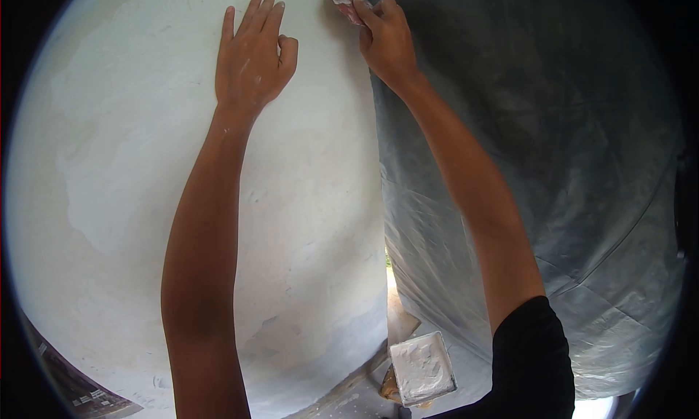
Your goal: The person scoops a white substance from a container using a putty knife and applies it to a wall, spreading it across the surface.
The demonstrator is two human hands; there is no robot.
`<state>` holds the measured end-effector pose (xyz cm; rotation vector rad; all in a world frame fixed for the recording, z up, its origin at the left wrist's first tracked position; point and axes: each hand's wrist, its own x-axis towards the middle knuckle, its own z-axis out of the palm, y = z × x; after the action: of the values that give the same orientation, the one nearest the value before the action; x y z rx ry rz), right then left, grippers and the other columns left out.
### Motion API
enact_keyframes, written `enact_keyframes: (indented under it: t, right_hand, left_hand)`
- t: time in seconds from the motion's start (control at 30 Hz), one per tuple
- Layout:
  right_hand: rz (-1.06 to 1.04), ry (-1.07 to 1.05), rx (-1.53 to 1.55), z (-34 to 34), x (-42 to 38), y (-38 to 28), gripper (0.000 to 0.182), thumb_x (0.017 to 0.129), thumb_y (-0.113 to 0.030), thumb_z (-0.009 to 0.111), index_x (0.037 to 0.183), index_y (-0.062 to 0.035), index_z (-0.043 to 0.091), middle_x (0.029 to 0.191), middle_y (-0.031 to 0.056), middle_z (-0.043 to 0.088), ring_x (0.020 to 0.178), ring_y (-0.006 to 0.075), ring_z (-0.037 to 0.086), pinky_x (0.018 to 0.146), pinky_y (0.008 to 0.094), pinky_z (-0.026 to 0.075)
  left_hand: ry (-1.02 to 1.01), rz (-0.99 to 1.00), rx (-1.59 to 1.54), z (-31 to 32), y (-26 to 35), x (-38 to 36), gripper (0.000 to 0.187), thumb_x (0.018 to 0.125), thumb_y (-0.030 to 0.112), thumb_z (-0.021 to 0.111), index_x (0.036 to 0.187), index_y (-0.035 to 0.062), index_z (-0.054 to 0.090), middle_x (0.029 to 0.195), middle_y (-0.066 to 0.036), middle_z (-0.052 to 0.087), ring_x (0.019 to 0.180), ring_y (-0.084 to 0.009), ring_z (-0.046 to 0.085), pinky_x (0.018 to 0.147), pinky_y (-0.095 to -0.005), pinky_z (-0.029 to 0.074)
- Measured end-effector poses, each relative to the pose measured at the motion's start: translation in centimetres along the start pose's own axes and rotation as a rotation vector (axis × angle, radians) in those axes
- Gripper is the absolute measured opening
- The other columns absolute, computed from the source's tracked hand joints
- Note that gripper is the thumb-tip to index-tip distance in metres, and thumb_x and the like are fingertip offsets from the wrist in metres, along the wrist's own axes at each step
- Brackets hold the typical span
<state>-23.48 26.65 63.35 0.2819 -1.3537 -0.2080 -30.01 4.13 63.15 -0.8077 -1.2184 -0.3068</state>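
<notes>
My left hand (253,62) lies flat on the whitish wall surface (313,164), its fingers stretched upward and spread, with pale smears on its back. At the top, by the wall's right edge, my right hand (389,44) grips a reddish tool (347,2) coated with white paste. The tool is against or very close to the wall; its exact contact cannot be made out. Patches of lighter and darker white cover the wall.
Dark plastic sheeting (582,149) hangs to the right of the wall edge. Low down, a square container (422,368) holds white paste. A dark printed item (80,382) lies at the lower left.
</notes>
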Motion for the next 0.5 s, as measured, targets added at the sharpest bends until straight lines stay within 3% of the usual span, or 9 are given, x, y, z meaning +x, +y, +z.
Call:
enact_keyframes:
  t: [0.07, 0.13, 0.23, 0.33, 0.5]
  right_hand:
    - [-0.011, -0.016, -0.005, 0.6, -0.3, 0.1, 0.047, 0.080, 0.007, 0.069, 0.126, -0.0048, 0.069, 0.091, 0.0108, 0.054, 0.084, 0.0287, 0.057, 0.075, 0.0404, 0.050]
    - [0.026, -0.115, -0.002, 0.9, -1.2, -0.2, 0.045, 0.080, 0.003, 0.070, 0.125, -0.0047, 0.068, 0.104, 0.0098, 0.053, 0.094, 0.0294, 0.057, 0.082, 0.0418, 0.055]
    - [0.058, -0.160, 0.030, -0.2, -4.0, -2.0, 0.047, 0.079, 0.005, 0.069, 0.125, -0.0041, 0.067, 0.104, 0.0099, 0.053, 0.094, 0.0300, 0.057, 0.082, 0.0421, 0.055]
    - [0.058, -0.163, 0.079, -2.0, -6.0, -2.5, 0.047, 0.079, 0.005, 0.069, 0.125, -0.0038, 0.067, 0.103, 0.0105, 0.053, 0.093, 0.0303, 0.057, 0.081, 0.0420, 0.054]
    - [0.110, -0.072, 0.098, -2.0, -2.8, -0.3, 0.047, 0.079, 0.006, 0.068, 0.124, -0.0020, 0.067, 0.102, 0.0118, 0.052, 0.092, 0.0308, 0.057, 0.080, 0.0426, 0.054]
  left_hand:
    - [-0.007, 0.004, 0.001, 0.0, 0.1, 0.1, 0.050, 0.092, 0.014, 0.047, 0.138, -0.0003, 0.059, 0.148, -0.013, 0.056, 0.147, -0.0243, 0.042, 0.125, -0.0496, 0.022]
    - [0.079, 0.040, 0.053, 0.1, 0.0, 0.1, 0.044, 0.090, 0.017, 0.051, 0.128, 0.0007, 0.065, 0.141, -0.013, 0.062, 0.140, -0.0238, 0.050, 0.122, -0.0488, 0.029]
    - [0.085, 0.038, 0.051, 0.2, 0.0, 0.1, 0.043, 0.090, 0.017, 0.051, 0.127, 0.0011, 0.066, 0.141, -0.013, 0.062, 0.140, -0.0233, 0.050, 0.122, -0.0488, 0.029]
    - [-0.003, 0.004, 0.040, 0.0, 0.2, 0.1, 0.047, 0.092, 0.014, 0.047, 0.135, 0.0006, 0.061, 0.149, -0.012, 0.056, 0.146, -0.0234, 0.043, 0.125, -0.0495, 0.023]
    - [-0.017, 0.006, 0.077, 0.0, 0.3, 0.0, 0.047, 0.092, 0.014, 0.047, 0.136, 0.0015, 0.061, 0.150, -0.011, 0.055, 0.147, -0.0230, 0.042, 0.125, -0.0493, 0.023]
